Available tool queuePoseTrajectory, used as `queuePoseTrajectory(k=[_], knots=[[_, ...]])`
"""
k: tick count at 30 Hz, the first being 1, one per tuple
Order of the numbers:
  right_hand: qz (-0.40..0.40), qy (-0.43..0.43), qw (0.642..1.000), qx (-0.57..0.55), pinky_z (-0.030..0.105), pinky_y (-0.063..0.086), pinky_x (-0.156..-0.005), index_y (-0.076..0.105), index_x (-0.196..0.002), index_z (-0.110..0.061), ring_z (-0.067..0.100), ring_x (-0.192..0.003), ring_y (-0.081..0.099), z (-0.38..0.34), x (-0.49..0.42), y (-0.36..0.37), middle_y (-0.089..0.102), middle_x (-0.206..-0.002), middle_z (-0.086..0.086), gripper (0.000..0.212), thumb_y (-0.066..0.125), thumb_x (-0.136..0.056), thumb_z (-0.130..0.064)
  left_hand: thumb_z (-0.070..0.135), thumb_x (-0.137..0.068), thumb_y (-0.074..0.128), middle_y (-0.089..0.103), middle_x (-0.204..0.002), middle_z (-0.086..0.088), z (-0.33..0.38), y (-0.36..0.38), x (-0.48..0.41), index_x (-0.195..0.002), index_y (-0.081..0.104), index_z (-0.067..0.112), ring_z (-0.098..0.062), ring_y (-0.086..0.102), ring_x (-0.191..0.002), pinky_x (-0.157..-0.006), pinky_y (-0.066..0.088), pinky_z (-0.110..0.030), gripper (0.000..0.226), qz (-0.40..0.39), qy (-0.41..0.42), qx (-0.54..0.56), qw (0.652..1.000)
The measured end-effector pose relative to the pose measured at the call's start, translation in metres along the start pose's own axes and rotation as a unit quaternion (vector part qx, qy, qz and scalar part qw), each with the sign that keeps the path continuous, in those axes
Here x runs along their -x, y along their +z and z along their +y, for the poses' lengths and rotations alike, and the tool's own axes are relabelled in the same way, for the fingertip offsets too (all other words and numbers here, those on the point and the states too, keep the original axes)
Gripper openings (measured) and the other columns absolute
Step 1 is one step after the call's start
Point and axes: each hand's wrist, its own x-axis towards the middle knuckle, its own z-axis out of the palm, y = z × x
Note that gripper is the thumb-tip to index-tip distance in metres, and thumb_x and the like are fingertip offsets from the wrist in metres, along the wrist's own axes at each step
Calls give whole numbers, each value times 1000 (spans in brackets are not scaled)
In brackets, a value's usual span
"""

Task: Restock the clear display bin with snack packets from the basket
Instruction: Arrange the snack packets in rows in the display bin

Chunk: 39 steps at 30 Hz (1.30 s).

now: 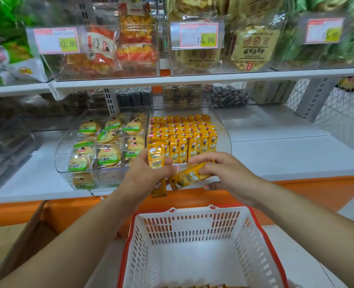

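A clear display bin (224, 132) on the lower shelf holds several rows of upright yellow snack packets (184, 132). My left hand (145, 175) grips a few yellow packets (156, 157) upright just in front of the bin, with another packet hanging below the palm. My right hand (224, 173) pinches one yellow packet (189, 176) lying on its side between the two hands. A white basket (259, 246) with a red rim stands below; a thin row of packets (203, 286) shows at its bottom edge.
A second clear bin (63, 154) with green-labelled round biscuits (107, 142) stands left of the yellow one. The upper shelf (172, 79) carries clear boxes with price tags. An orange ledge (317, 186) runs along the shelf front. A cardboard box (16, 246) sits at lower left.
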Motion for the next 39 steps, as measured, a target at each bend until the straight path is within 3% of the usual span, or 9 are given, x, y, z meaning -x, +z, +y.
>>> queuePoseTrajectory(k=[5, 7, 12, 16, 20, 23, 29, 33, 39], knots=[[24, -17, 999, -38, 29, 53, -66, 61, -125, -22, 18, -80, 67, 6, -6, -6, 67, -88, 10, 42, 76, -85, -16, 13, -77, 87, 79, -92, 3, -10, 16, 5, -111, 64, 17, -20, 77, -83, -72, 62, -38, 41, -66, 2, -29, 997], [28, -32, 999, -33, 29, 55, -69, 61, -123, -21, 18, -79, 69, 7, -8, -8, 65, -84, 9, 41, 76, -85, -17, 13, -77, 87, 79, -94, 3, -10, 19, 4, -114, 63, 21, -21, 77, -86, -77, 63, -41, 45, -72, -7, -18, 997], [56, -73, 993, 76, 34, 60, -77, 71, -107, -29, 20, -86, 73, 0, -11, -13, 65, -111, 5, 29, 80, -82, -16, 16, -76, 88, 79, -95, -1, -9, 16, 2, -113, 65, 20, -26, 77, -91, -86, 61, -48, 44, -66, -19, -9, 998], [136, -143, 961, 196, 23, 53, -65, 69, -89, -40, 19, -73, 71, -25, -29, -44, 66, -105, -2, 32, 83, -78, -12, 18, -80, 85, 78, -91, -6, -6, 3, -5, -108, 66, 15, -30, 76, -90, -76, 63, -41, 34, -25, -16, 11, 1000], [178, -153, 930, 285, 41, 57, -77, 65, -96, -33, 26, -78, 71, -28, -67, -59, 66, -105, -1, 30, 80, -80, -13, 15, -82, 83, 78, -94, -8, -3, -8, -9, -110, 66, 15, -27, 76, -87, -63, 58, -30, 32, -8, -36, 49, 998], [194, -138, 892, 384, 29, 47, -76, 64, -98, -27, 20, -76, 63, -17, -98, -53, 68, -107, -1, 27, 79, -81, -13, 16, -82, 83, 78, -97, -9, -3, -10, -10, -112, 65, 15, -29, 76, -91, -67, 60, -32, 34, -12, -38, 44, 998], [180, -72, 853, 485, 35, 51, -88, 69, -105, -17, 25, -108, 60, 4, -139, -41, 67, -116, 6, 26, 73, -82, -6, 18, -80, 85, 79, -89, -6, -8, -14, -15, -110, 68, 15, -24, 77, -84, -72, 61, -35, 35, -23, -43, 48, 998], [201, -50, 855, 476, 30, 49, -83, 70, -102, -21, 22, -102, 61, 17, -156, -42, 68, -111, 3, 26, 74, -81, -6, 21, -80, 85, 79, -90, -2, -15, -17, -20, -110, 68, 20, -23, 77, -88, -88, 60, -47, 35, -22, -48, 31, 998], [197, -40, 900, 386, 32, 49, -76, 64, -93, -19, 24, -89, 63, 31, -170, -40, 66, -94, 4, 26, 78, -78, -3, 16, -79, 86, 79, -89, -1, -21, -20, -27, -107, 70, 18, -25, 77, -89, -84, 60, -44, 32, -19, -45, 27, 998]])
